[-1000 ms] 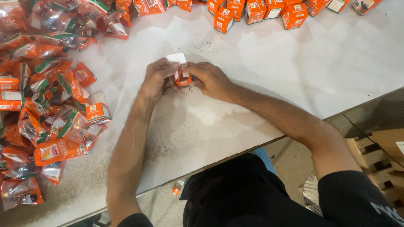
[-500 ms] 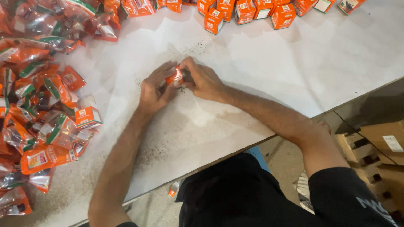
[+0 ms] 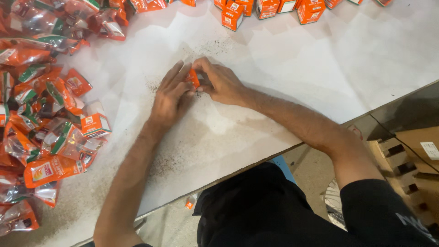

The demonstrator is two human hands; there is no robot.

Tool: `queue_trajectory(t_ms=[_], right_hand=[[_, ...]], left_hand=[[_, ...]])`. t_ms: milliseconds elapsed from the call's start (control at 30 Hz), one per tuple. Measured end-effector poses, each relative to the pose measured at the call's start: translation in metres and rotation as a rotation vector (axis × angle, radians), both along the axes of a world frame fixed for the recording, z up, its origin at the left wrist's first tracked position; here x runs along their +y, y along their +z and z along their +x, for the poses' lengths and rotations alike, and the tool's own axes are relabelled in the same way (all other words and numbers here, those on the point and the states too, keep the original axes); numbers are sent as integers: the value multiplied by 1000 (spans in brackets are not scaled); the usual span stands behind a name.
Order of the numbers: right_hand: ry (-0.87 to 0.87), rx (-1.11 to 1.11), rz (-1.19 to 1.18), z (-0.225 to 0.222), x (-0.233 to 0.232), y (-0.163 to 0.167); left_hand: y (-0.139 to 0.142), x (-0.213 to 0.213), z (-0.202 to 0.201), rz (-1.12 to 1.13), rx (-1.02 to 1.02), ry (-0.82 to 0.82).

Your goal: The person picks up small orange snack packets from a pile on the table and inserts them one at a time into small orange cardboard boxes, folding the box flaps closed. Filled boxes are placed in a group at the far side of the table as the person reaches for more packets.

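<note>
Orange small packet sits pinched between left hand and right hand on the white table, seemingly mid-fold, needing firm finger pressure next.

Count, head view. Bare hands on the white table: two, left hand and right hand. Small orange packet pinched between them: one. Small orange-and-white cardboard boxes along far edge: at least six, some cropped. Orange-and-clear plastic pouches heaped at left: too many to count, well over twenty.
</note>
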State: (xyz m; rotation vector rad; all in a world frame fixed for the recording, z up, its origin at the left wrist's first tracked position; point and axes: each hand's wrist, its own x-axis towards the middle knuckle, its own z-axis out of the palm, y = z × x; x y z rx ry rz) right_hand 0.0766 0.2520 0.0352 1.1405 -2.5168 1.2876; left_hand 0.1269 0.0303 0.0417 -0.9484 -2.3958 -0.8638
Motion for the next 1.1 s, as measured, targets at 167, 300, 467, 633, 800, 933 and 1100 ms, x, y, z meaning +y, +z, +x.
queue_trajectory(t_ms=[167, 300, 467, 633, 800, 933, 1100], right_hand=[[53, 116, -3, -1, -3, -5], [29, 231, 73, -24, 9, -16], [-474, 383, -86, -73, 51, -26], [-350, 405, 9, -64, 57, -40], [-250, 248, -5, -47, 39, -33], [-114, 52, -32, -20, 8, -22], [358, 3, -79, 26, -26, -14]], left_hand=[[7, 3, 10, -97, 143, 102], [19, -17, 20, 446, -100, 214], [41, -56, 27, 612, 136, 434], [64, -68, 47, -399, 456, 772], [74, -105, 80, -475, -43, 1158], [38, -95, 85, -507, -100, 971], [-1, -19, 71, -145, 61, 631]])
